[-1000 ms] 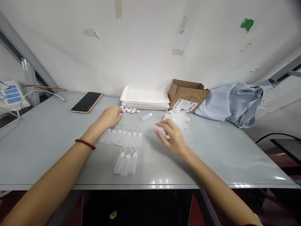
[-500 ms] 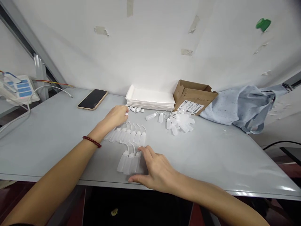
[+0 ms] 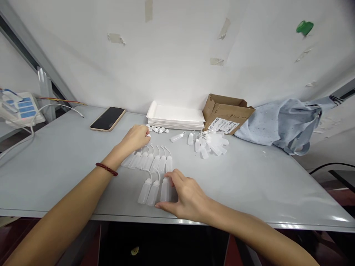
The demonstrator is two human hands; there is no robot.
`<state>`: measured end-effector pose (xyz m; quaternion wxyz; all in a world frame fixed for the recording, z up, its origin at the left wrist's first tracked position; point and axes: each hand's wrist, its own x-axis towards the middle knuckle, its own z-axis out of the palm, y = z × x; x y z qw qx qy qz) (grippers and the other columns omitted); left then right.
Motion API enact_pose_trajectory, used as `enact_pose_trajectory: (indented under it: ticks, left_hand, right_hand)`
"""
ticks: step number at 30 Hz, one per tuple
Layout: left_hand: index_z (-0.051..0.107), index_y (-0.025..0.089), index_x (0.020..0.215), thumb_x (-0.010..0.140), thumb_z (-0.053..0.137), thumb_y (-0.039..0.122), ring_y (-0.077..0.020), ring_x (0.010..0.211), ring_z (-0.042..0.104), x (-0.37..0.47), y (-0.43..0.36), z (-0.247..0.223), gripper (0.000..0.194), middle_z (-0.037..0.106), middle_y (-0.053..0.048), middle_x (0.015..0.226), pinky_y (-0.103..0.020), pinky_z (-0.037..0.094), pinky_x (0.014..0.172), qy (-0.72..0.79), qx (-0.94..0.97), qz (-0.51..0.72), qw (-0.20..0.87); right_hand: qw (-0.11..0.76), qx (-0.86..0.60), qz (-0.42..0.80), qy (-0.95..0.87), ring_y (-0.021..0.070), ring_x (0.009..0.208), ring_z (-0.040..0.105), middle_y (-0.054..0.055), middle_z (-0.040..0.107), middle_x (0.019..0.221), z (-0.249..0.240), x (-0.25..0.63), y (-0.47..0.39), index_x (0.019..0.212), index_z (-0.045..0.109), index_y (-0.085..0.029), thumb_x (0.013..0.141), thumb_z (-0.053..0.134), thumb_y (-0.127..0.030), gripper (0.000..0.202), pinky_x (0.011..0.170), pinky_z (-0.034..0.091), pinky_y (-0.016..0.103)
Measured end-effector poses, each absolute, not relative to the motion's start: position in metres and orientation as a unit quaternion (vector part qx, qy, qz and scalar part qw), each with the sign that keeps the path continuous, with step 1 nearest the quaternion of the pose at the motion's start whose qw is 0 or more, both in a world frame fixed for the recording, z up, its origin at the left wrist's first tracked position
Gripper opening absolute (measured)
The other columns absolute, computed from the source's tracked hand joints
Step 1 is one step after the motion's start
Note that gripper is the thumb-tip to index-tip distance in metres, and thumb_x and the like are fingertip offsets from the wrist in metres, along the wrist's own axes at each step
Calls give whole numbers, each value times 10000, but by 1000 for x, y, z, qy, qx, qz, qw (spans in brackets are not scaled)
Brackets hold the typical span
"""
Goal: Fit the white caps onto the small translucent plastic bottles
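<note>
Translucent plastic! Our right hand (image 3: pixel 191 198), fingers clamped on one bottle (image 3: pixel 165 190), has just singled it out from two neighbours (image 3: pixel 152 194); our left hand (image 3: pixel 135 138) pinches a white piece (image 3: pixel 149 135).

One translucent bottle (image 3: pixel 165 191) was aligned neck-away, top partly hidden, just right of two matching bottles (image 3: pixel 152 194) with bent tubes (image 3: pixel 159 176). Small white pieces (image 3: pixel 158 130) were clustered beyond another bottle row (image 3: pixel 149 161).
</note>
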<state>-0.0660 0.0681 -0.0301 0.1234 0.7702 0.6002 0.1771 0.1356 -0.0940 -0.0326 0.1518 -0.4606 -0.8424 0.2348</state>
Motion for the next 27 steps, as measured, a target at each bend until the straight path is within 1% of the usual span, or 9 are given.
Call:
enact_pose_trajectory:
  ticks: [3,6,8,10,13,18,21,23,27]
  left_hand:
    - [664,161,773,677,537,250,-246,806,649,-61,60,-18,183,699,-79,781,-311,478,723,591,764,204,160]
    - [672,164,806,678,595,311,-218,812,655,-55,47,-1,209,712,-55,819,-286,493,712,546,747,259,277]
    - [671,179,812,695,613,339,-208,750,661,-52,37,10,206,713,-42,758,-284,501,649,518,726,255,373]
    - [664,183,803,719,624,344,-199,760,662,-48,28,18,187,715,-45,769,-290,509,667,464,720,250,451]
    - [677,179,810,721,659,342,-171,705,637,-40,18,22,187,701,-45,756,-302,516,674,393,722,221,524]
    - [707,194,870,789,626,347,-127,697,596,-28,12,16,191,683,-24,771,-267,502,694,330,707,225,584]
    - [716,198,893,797,628,347,-119,704,587,-25,10,13,198,677,-18,772,-247,491,687,327,700,237,589]
    - [721,194,894,795,630,353,-120,704,586,-23,9,11,208,675,-20,771,-248,490,689,329,698,236,590]
    - [724,182,880,787,637,368,-130,704,591,-22,8,10,225,666,-23,755,-261,495,695,334,692,228,598]
  right_hand:
    - [211,-435,227,-846,191,747,571,82,557,951,-27,143,-90,1165,446,-144,729,682,-444,580,608,488,326]
    - [271,-424,200,-841,181,771,565,89,547,1001,-25,151,-84,1189,416,-191,758,658,-437,553,614,496,313]
    - [302,-438,195,-824,169,749,566,85,558,1011,-25,156,-79,1204,400,-211,770,652,-420,544,617,504,314]
    - [328,-452,211,-803,156,721,569,72,579,994,-26,159,-74,1228,381,-221,774,655,-382,554,613,513,310]
    - [364,-451,252,-775,143,736,580,61,589,997,-28,162,-68,1265,357,-227,780,642,-308,569,617,529,293]
    - [384,-439,260,-770,140,739,575,74,591,1033,-27,164,-63,1298,350,-222,801,530,-171,531,595,519,274]
    - [386,-429,239,-781,166,825,597,80,595,1027,-25,165,-63,1265,386,-205,813,427,-108,464,667,519,306]
    - [390,-426,222,-786,181,878,598,82,595,1021,-25,166,-62,1237,403,-198,817,400,-96,432,723,515,332]
    - [373,-431,182,-801,193,881,603,97,595,1038,-27,168,-60,1217,390,-193,810,393,-95,419,735,507,345]
